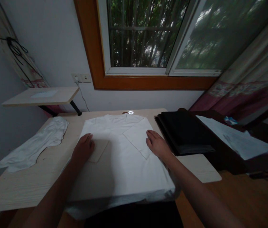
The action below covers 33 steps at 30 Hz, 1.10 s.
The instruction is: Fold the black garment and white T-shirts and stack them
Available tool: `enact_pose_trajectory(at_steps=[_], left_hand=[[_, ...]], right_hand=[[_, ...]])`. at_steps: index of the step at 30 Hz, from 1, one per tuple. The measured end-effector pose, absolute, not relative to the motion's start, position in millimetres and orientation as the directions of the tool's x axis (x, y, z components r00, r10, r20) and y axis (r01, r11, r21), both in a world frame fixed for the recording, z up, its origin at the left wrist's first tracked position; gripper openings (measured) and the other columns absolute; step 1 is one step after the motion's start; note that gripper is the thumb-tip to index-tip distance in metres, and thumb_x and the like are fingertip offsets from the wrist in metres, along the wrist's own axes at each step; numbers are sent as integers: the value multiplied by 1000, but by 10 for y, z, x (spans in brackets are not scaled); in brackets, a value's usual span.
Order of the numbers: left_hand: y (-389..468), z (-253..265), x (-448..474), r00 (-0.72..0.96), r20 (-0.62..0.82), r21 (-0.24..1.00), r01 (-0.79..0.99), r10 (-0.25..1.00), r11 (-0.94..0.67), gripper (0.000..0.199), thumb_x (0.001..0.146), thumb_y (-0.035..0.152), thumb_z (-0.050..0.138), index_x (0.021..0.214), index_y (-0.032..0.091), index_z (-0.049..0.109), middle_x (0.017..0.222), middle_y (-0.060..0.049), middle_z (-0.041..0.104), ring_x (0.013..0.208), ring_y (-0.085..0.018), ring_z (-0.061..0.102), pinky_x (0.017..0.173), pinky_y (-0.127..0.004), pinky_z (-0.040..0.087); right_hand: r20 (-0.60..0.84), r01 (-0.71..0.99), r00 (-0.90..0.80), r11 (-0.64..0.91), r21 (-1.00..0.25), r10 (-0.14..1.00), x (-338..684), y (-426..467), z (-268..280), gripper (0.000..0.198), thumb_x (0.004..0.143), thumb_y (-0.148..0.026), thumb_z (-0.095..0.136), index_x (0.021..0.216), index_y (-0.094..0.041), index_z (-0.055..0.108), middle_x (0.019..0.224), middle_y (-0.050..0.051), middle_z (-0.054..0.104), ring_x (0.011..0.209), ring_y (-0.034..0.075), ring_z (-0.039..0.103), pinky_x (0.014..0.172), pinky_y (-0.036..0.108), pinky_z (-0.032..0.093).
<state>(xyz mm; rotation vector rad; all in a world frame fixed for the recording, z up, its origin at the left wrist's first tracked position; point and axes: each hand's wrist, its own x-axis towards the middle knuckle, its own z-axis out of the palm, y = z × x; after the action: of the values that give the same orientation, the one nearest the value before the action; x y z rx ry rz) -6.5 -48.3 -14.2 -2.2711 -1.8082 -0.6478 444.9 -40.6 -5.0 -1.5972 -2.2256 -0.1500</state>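
Note:
A white T-shirt (121,158) lies spread on the light wooden table, its collar toward the wall and its lower hem hanging over the near edge. Both sleeves are folded inward over the front. My left hand (84,148) rests at the shirt's left side, against the folded left sleeve (99,150), fingers loosely bent and apart from the thumb. On the opposite side my right hand (157,144) lies with its fingers stretched out over the outer edge of the folded right sleeve (137,136). Neither hand grips anything that I can see.
A crumpled white cloth (39,145) lies on the left of the table (12,190), below a small raised shelf (41,96). Black folders (183,131) are stacked at the right. Beyond them, white paper (233,136) rests on a dark surface. A window (148,38) is ahead.

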Motion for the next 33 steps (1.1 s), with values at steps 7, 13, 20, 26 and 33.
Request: enact_pose_trajectory(at_steps=[7,13,20,26,33], left_hand=[[-153,-185,-80,182,416,112,962,891,-249,47,96,32,41,133,11,59,143,-18,58,135,-29,52,119,-47,41],[117,-236,-119,171,381,127,964,908,-235,50,95,31,40,135,8,59,147,-20,56,140,-30,49,120,-50,37],[315,-205,-135,142,320,124,974,937,-190,51,96,31,40,139,11,58,152,-15,52,144,-28,45,122,-48,34],[432,-171,-138,148,320,110,975,936,-192,51,96,31,38,139,11,57,152,-14,52,144,-26,46,122,-46,34],[613,-196,-176,173,327,85,974,929,-211,52,97,31,38,139,8,57,152,-16,52,144,-27,45,122,-45,33]], right_hand=[[377,933,-276,341,-117,884,4451,-132,-69,49,101,-32,41,141,-8,58,147,16,56,138,27,50,122,40,36],[375,933,-291,348,-92,880,4453,127,-88,50,101,-33,41,140,-8,59,146,16,57,138,27,50,121,41,37],[356,934,-297,347,-85,886,4433,375,-88,50,100,-32,40,142,-10,58,148,15,55,138,28,51,121,43,36],[340,940,-279,327,-93,898,4413,515,-84,51,100,-33,41,142,-9,57,150,15,54,139,28,50,121,43,35],[327,948,-266,308,-83,907,4386,653,-75,51,100,-32,41,143,-9,57,150,15,54,139,28,50,121,42,34]])
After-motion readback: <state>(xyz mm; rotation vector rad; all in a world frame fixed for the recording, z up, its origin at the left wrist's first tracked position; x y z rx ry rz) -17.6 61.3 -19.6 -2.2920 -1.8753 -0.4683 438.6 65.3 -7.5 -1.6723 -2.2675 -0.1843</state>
